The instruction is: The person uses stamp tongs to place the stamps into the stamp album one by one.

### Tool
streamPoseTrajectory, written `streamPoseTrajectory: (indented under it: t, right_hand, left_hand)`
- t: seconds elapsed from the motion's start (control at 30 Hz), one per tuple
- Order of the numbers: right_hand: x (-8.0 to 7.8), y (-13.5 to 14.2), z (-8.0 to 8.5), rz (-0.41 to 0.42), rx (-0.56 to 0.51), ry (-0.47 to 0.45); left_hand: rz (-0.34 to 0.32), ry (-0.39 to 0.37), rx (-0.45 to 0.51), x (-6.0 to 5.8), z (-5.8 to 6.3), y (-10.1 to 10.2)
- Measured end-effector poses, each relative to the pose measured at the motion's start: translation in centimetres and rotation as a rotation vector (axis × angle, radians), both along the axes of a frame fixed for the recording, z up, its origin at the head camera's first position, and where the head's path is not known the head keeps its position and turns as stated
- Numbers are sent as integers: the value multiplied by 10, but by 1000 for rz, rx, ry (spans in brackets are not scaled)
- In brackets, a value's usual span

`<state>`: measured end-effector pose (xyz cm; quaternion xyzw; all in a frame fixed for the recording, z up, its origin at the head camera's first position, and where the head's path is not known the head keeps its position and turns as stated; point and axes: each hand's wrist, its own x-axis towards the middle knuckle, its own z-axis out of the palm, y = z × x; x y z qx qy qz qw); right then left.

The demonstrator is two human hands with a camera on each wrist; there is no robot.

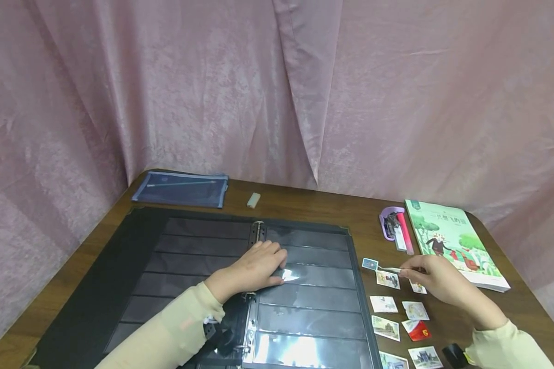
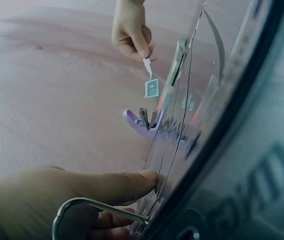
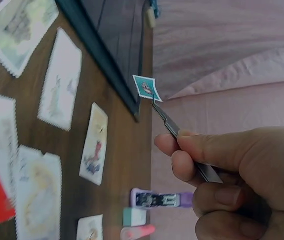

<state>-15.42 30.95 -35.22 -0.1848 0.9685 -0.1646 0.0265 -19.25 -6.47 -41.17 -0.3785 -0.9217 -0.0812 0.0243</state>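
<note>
My right hand [image 1: 436, 279] pinches metal tweezers [image 3: 167, 122] between thumb and fingers. Held at the tweezers' tips is a small teal stamp [image 3: 145, 87] with a white border, raised off the table at the album's right edge. A black ring-bound stamp album [image 1: 87, 277] lies spread flat, its pages lined with clear strip pockets. My left hand [image 1: 254, 264] rests on the album by the binder rings, fingers extended over the right page [image 1: 311, 294]. In the left wrist view its thumb [image 2: 127, 186] touches the edge of the clear sheets.
Several stamps [image 1: 384, 304] lie in rows right of the album. Behind them are a purple-framed item [image 1: 388, 225], a pink stick [image 1: 404, 233] and a green book [image 1: 457, 241]. A blue mesh pouch [image 1: 182, 189] and a whitish eraser-like block [image 1: 254, 200] lie along the back edge, before a pink curtain.
</note>
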Motion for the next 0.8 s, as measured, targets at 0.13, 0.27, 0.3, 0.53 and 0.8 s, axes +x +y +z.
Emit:
streamPoseTrajectory:
  t: [0.13, 0.27, 0.3, 0.53, 0.8]
  right_hand:
    - [-1, -7, 4, 12, -17, 17]
    - [-4, -17, 6, 12, -4, 27]
    - [-5, -20, 6, 11, -3, 29]
    - [-11, -38, 8, 63, -46, 28]
    - [-20, -63, 2, 112, -81, 6]
  left_hand:
    - [2, 10, -7, 0, 0, 1]
    - [-6, 13, 4, 0, 0, 1]
    - [-9, 14, 9, 0, -1, 0]
    - [-21, 12, 19, 1, -2, -1]
    - [-29, -13, 24, 0, -2, 1]
